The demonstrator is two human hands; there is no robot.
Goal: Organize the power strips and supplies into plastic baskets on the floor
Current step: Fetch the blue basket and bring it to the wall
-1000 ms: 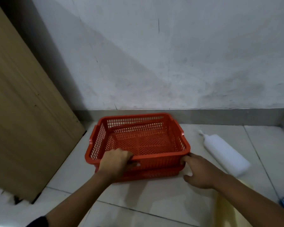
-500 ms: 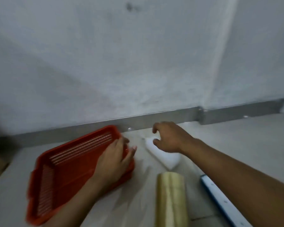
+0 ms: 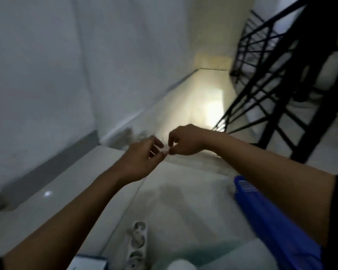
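A plain white painted wall fills the left side, with a grey skirting strip along its foot. Pale glossy floor tiles stretch away, blurred, towards a bright yellowish patch of light on the floor in the distance. A black metal stair railing with crossing bars rises at upper right.

The floor at lower left is smooth, glossy tile catching a light spot. At lower right a blue basket looks like perforated plastic; a white power strip at bottom centre is smooth plastic. The railing at upper right is black, matt metal.
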